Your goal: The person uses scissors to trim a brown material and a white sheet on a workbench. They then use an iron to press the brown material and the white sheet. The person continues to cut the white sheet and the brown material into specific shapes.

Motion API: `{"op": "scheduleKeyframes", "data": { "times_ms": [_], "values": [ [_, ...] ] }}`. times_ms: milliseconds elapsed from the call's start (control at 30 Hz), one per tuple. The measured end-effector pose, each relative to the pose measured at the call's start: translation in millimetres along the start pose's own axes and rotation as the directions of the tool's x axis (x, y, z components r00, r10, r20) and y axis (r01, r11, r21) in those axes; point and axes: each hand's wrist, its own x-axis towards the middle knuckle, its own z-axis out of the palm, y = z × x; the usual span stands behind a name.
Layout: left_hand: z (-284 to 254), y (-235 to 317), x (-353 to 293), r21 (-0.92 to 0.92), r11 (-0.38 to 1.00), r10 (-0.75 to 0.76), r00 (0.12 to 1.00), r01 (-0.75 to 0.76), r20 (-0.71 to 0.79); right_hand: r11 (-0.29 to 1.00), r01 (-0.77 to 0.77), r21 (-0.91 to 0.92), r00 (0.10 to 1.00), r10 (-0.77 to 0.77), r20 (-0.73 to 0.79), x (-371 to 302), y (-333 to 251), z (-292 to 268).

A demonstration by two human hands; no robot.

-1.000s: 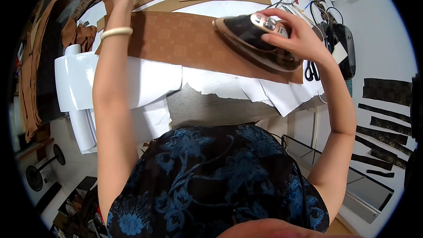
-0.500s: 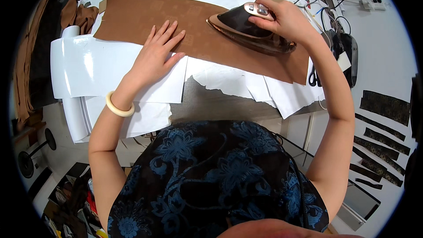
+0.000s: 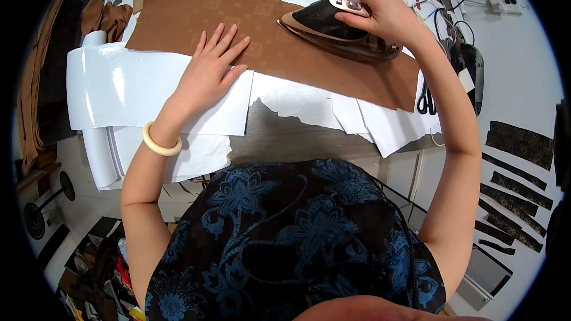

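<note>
While my right grip (image 3: 388, 19) holds one iron (image 3: 329, 22) on one brown panel (image 3: 178, 19) back from the tabletop's (image 3: 270, 137) near edge, my left grip (image 3: 208, 76), wide and empty, lies flat over that panel's near edge.

Just right of the left hand (image 3: 218, 68), bare brown sheet (image 3: 264, 47) leaves a lane up to the iron (image 3: 333, 32), which blocks passage left of the right hand (image 3: 383, 18), with scissors (image 3: 432, 106) obstructing nearer the body.
</note>
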Motion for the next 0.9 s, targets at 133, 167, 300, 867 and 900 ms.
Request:
{"op": "scheduleKeyframes", "data": {
  "times_ms": [133,167,300,867,900],
  "values": [
    [-0.2,0.6,0.3,0.02,1.0,0.002,1.0,-0.002,-0.002,0.994,-0.108,0.009,0.994,0.108,-0.028,7.8,5.0,8.0],
    [0.0,0.3,-0.4,0.019,1.0,0.0,1.0,0.0,-0.002,0.998,-0.068,0.017,0.997,0.068,-0.028,6.1,3.7,8.4],
    [1.9,-0.7,0.0,0.02,1.0,0.003,1.0,-0.003,-0.002,0.996,-0.036,0.08,0.999,0.037,-0.008,-7.8,-14.9,11.0],
    [8.1,-4.9,-2.0,0.072,0.997,0.02,0.999,-0.018,-0.025,0.995,0.091,0.03,0.994,-0.093,0.054,-52.9,-57.1,14.8],
    [8.1,-5.1,-2.6,0.073,0.997,0.021,0.999,-0.019,-0.026,0.995,0.098,0.024,0.992,-0.099,0.072,-53.8,-57.9,14.5]
  ]
}}
